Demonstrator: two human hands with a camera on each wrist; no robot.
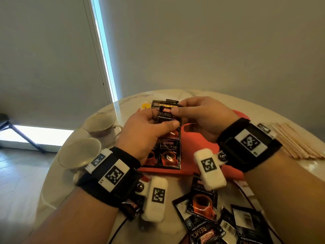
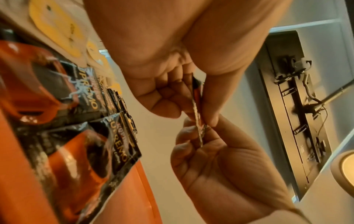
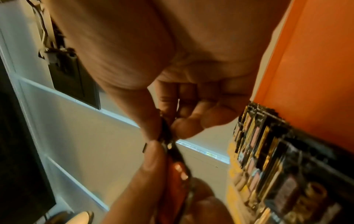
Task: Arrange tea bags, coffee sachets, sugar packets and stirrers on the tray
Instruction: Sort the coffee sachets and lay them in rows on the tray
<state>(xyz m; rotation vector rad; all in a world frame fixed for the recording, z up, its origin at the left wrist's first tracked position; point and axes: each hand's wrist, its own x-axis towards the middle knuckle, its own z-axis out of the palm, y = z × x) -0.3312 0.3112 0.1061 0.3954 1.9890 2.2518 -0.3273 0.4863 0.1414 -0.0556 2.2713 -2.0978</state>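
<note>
A black coffee sachet [image 1: 167, 117] is held upright above the red tray [image 1: 235, 173] by both hands. My left hand [image 1: 163, 125] pinches its lower part with the thumb in front. My right hand [image 1: 179, 111] pinches its top right corner. In the left wrist view the sachet [image 2: 197, 97] shows edge-on between thumb and fingers. More coffee sachets [image 1: 168, 155] lie flat on the tray under the hands, and a stack of them [image 1: 165, 103] stands at the tray's far edge. Yellow tea bag tags [image 1: 145, 105] lie beyond it. Wooden stirrers [image 1: 295, 141] are piled to the right.
Two empty cups [image 1: 100, 124] [image 1: 79, 152] stand at the table's left edge. Several loose coffee sachets [image 1: 202, 205] lie scattered on the marble table [image 1: 219, 97] in front of the tray. A wall rises just behind the table.
</note>
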